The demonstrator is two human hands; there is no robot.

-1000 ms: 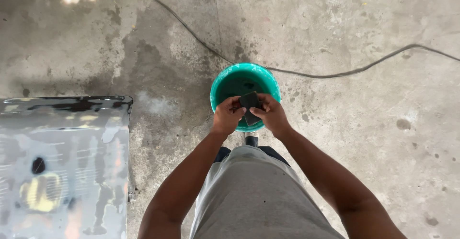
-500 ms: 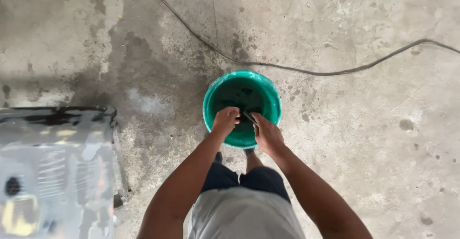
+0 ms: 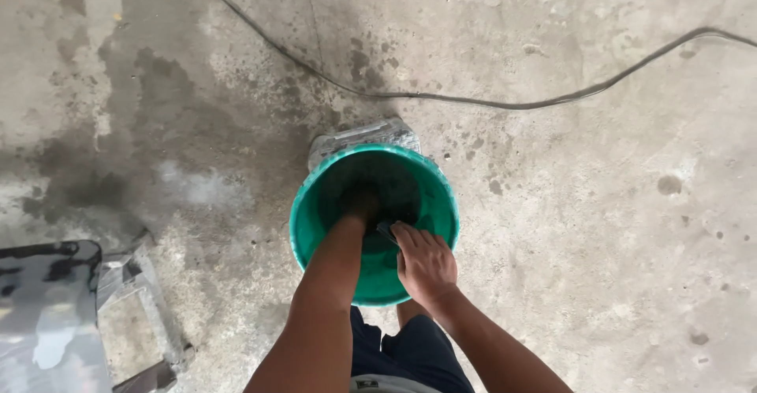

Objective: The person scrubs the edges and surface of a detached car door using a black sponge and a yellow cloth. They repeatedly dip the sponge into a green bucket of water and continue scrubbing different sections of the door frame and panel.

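**Both hands at a green bucket on a stained concrete floor**

A green plastic bucket point(image 3: 374, 227) stands near the middle of the concrete floor point(image 3: 599, 227), directly in front of the person's legs. The left hand point(image 3: 361, 204) is plunged deep inside it; only the forearm and a dim shape of the hand show in the shadowed bottom, so I cannot tell whether it is open or closed, or whether it has hold of anything. The right hand point(image 3: 426, 263) lies over the near-right part of the rim, fingers curled down loosely over a small dark object point(image 3: 386, 230) that pokes out beneath the fingertips; what the object is cannot be made out, though the hand appears to be gripping it.

Just behind the bucket, touching its far side, sits a crumpled grey sack or bag point(image 3: 364, 137). A dark cable point(image 3: 505, 103) runs across the floor beyond it, from the top edge to the right edge. At the bottom-left corner of the floor lies a glossy dark panel point(image 3: 43, 314) beside a flat grey slab point(image 3: 130, 334), well apart from the bucket.

As a judgement, the work inside the bucket is in mid-course: both hands are engaged there, nothing has been lifted out, and the contents are too dark to say how much remains.
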